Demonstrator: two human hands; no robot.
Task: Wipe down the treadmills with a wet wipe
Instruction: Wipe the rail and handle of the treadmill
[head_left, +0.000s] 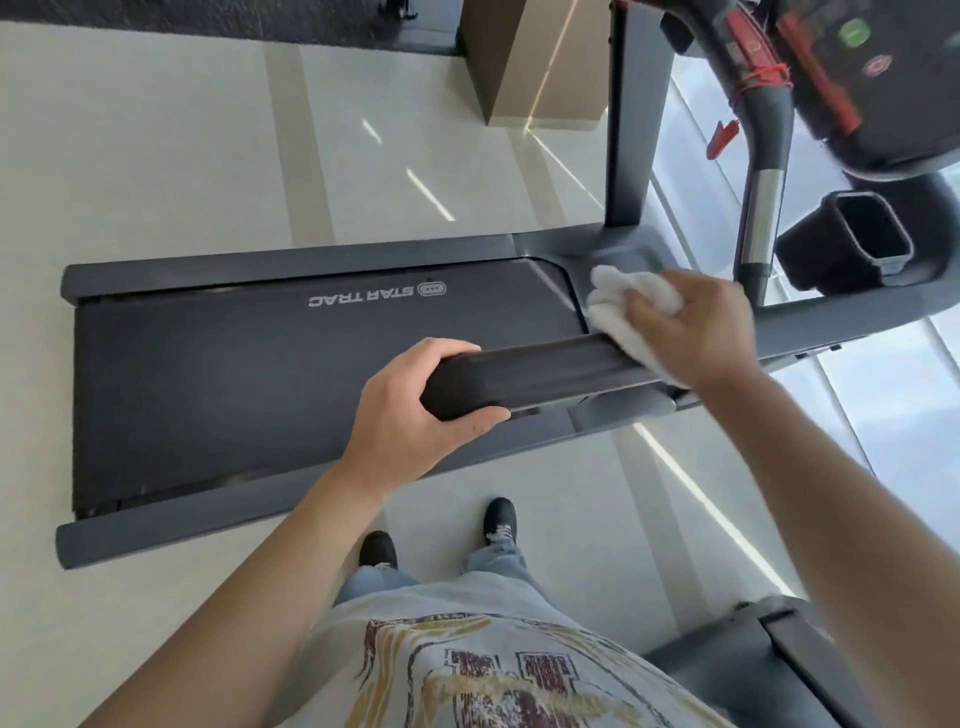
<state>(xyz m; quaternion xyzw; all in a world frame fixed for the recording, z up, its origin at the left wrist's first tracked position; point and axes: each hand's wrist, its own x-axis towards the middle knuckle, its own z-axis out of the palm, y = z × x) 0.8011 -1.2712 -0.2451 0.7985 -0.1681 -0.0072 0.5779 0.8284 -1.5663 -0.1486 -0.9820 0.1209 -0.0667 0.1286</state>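
Observation:
A grey treadmill with a black belt (249, 374) marked STAR TRAC lies across the floor in front of me. Its near black handrail (545, 371) runs from centre to right. My left hand (410, 410) grips the handrail's free end, fingers curled over the top and thumb beneath. My right hand (696, 332) holds a bunched white wet wipe (618, 301) and presses it against the handrail further right, where the rail meets the frame. Part of the wipe is hidden under my palm.
The treadmill console (883, 67) with red safety cord and a cup holder (857, 239) sits upper right. A brown cardboard box (540, 57) stands behind the upright post. A second treadmill's corner (779, 660) shows at lower right. My feet (498, 519) stand on pale floor tiles.

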